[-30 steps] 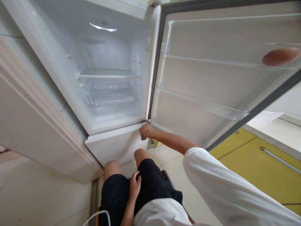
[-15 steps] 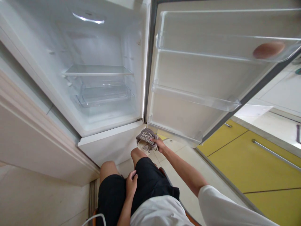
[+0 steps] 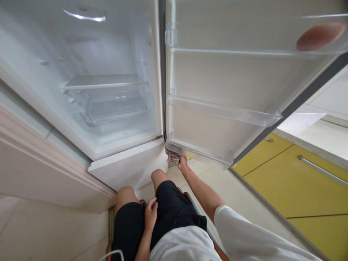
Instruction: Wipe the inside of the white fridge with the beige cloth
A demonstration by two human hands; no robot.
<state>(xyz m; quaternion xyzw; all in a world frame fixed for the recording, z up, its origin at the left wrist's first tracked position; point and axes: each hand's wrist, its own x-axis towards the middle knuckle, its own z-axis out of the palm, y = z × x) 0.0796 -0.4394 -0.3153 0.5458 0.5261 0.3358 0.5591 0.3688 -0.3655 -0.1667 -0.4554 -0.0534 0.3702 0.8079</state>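
A patterned grey-brown and cream cloth (image 3: 172, 157) is gripped in my right hand (image 3: 182, 162), whose fingers are closed on it. That hand is under the lower edge of the open fridge door (image 3: 212, 83), near the hinge side, and part of the cloth is hidden by the bottom door shelf (image 3: 201, 154). My left hand (image 3: 151, 213) lies on my lap between the thighs, holding nothing, its fingers loosely extended. Ahead on the left is the lit fridge interior (image 3: 106, 54), with a glass shelf (image 3: 106, 80) and a clear drawer (image 3: 116, 108).
A reddish-brown oval thing (image 3: 319, 37) sits in an upper door shelf. Yellow cabinets (image 3: 304, 181) with metal handles stand right, under a pale counter (image 3: 328, 139). A white lower fridge panel (image 3: 130, 165) faces my knees. A pale door frame (image 3: 54, 163) runs along the left.
My right hand has moved the cloth forward, from in front of the door's bottom corner to underneath it. The view has shifted slightly right. My left hand stays on my lap.
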